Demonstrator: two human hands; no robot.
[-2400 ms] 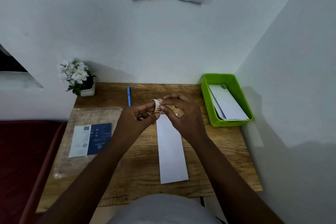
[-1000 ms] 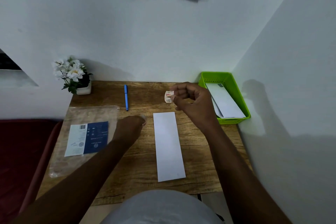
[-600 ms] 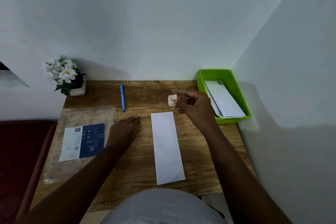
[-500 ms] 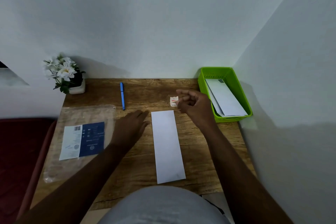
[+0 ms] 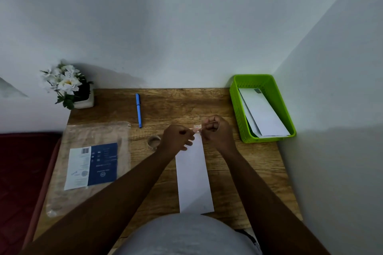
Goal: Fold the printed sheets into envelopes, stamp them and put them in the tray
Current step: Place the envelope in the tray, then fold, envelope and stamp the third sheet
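Pinching a small stamp between both grips, my left hand and right hand meet over the far end of the folded envelope mid-tabletop; the green tray sits at the far right corner.

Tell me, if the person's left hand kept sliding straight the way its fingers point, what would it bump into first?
Probably the right hand. The left hand points rightward across the far end of the long white folded envelope; both hands pinch the small stamp between them. The green plastic tray lies farther on; depth is unclear.
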